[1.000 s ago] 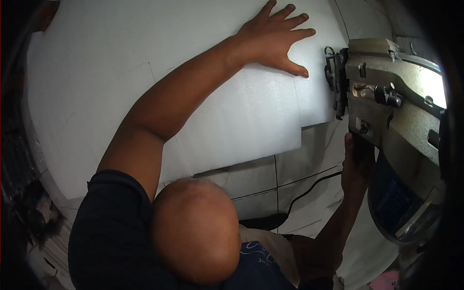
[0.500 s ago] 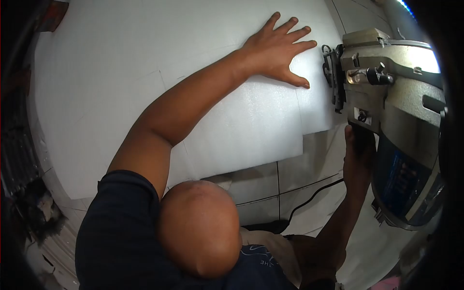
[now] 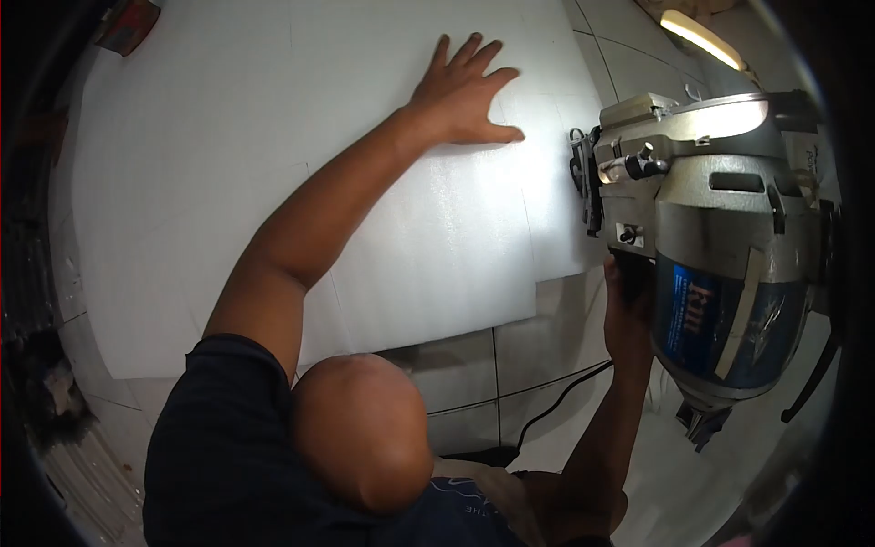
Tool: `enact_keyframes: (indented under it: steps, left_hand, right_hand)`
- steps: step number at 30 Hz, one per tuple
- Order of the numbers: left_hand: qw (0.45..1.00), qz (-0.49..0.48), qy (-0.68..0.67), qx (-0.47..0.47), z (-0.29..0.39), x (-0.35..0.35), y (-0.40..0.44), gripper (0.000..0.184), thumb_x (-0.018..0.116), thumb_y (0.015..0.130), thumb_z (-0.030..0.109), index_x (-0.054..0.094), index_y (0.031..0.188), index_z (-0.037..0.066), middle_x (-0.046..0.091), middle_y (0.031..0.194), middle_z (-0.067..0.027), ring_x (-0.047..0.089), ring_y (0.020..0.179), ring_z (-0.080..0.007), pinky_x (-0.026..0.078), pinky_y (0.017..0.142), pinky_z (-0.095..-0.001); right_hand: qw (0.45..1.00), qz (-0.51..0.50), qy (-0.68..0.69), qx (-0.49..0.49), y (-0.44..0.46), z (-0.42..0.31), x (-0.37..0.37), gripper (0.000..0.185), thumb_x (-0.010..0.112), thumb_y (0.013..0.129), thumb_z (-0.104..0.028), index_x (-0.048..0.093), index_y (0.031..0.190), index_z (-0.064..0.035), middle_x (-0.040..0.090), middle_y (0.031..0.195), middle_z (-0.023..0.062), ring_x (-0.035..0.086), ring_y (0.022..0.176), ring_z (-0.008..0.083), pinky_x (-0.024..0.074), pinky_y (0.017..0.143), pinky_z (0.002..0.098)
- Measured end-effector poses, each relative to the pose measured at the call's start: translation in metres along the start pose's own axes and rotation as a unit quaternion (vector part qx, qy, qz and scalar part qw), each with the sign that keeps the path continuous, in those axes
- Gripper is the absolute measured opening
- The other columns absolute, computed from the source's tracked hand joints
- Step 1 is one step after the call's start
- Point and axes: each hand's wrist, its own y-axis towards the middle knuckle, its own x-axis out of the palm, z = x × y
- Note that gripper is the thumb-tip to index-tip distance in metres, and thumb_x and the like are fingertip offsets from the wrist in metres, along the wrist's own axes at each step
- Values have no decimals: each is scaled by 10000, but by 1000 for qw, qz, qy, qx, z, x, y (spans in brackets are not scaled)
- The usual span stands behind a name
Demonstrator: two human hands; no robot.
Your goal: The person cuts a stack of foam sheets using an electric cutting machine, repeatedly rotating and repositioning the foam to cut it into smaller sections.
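On the broad white foam sheet, bare left hand splayed, empty. Bare right hand under silver-and-blue metal machine at sheet's edge, grip unclear. View swung; layout similar, likely little progress.

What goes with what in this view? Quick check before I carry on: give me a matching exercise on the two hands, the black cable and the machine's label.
Things:
1. Left hand
2. Right hand
3. Black cable
4. Label

Places, colours or states:
A. Partly hidden by the machine
B. Blue with pale lettering
C. On the white sheeting, fingers spread
D. Running in a curve over the tiles

Right pairs: 1-C, 2-A, 3-D, 4-B.
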Motion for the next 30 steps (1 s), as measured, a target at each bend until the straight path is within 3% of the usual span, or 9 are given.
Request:
enact_keyframes:
  steps: [4,6,11,14,17,20,23,25,30]
  left_hand:
    - [1000,10,-21,-16,-6,16,-7,1009,656,685,803,447,1482,220,299,1593,-140,176,1507,-343,93,1227,-582]
    - [999,17,-29,-13,-3,18,-13,1035,644,671,834,451,1481,219,309,1589,-142,175,1507,-344,90,1227,-582]
    - [999,47,-17,2,4,20,-21,1035,623,675,848,453,1480,220,338,1579,-123,191,1502,-345,86,1234,-566]
    - [999,49,-15,1,9,21,-27,1038,610,674,858,456,1478,219,340,1581,-110,198,1501,-342,84,1235,-561]
    - [998,52,-23,-2,15,21,-32,1038,600,675,865,459,1476,219,343,1579,-108,204,1500,-341,84,1236,-559]
    - [999,43,-17,-2,20,18,-36,1040,598,676,866,458,1476,216,344,1578,-109,207,1498,-343,87,1234,-563]
    - [999,43,-22,4,24,17,-40,1042,600,675,864,460,1475,210,348,1577,-110,213,1496,-349,92,1231,-568]
    - [998,48,-27,8,27,19,-41,1043,598,676,865,461,1474,208,351,1575,-111,215,1495,-353,95,1229,-571]
    - [998,47,-33,11,33,19,-49,1031,585,691,861,457,1476,205,353,1573,-114,220,1492,-359,100,1226,-576]
  right_hand:
    - [999,-8,-49,17,2,6,1,511,623,979,-415,558,1288,-13,615,1243,178,582,1173,291,419,1013,392]
    - [993,48,-103,-11,2,18,2,550,620,973,-444,554,1296,-3,619,1260,152,582,1179,261,415,1021,374]
    - [999,25,-39,19,4,10,1,617,639,947,-492,559,1292,13,649,1228,143,596,1161,236,412,1024,356]
    - [999,3,13,45,5,5,1,633,649,938,-500,561,1285,21,665,1194,140,613,1114,221,436,989,348]
    - [998,52,-19,2,6,12,5,621,648,935,-506,579,1255,21,679,1120,126,623,1024,209,463,923,351]
    - [997,47,-31,56,6,18,6,600,637,939,-515,603,1210,19,671,1044,117,613,880,188,486,805,346]
    - [998,41,-4,39,8,26,9,602,620,940,-538,618,1166,20,653,999,114,583,784,168,482,719,337]
    - [996,68,-19,-47,11,29,10,602,611,942,-544,619,1152,20,647,990,112,567,741,152,476,668,317]
    - [996,74,-50,2,7,23,10,566,604,950,-529,632,1128,8,639,972,116,574,768,178,481,717,334]
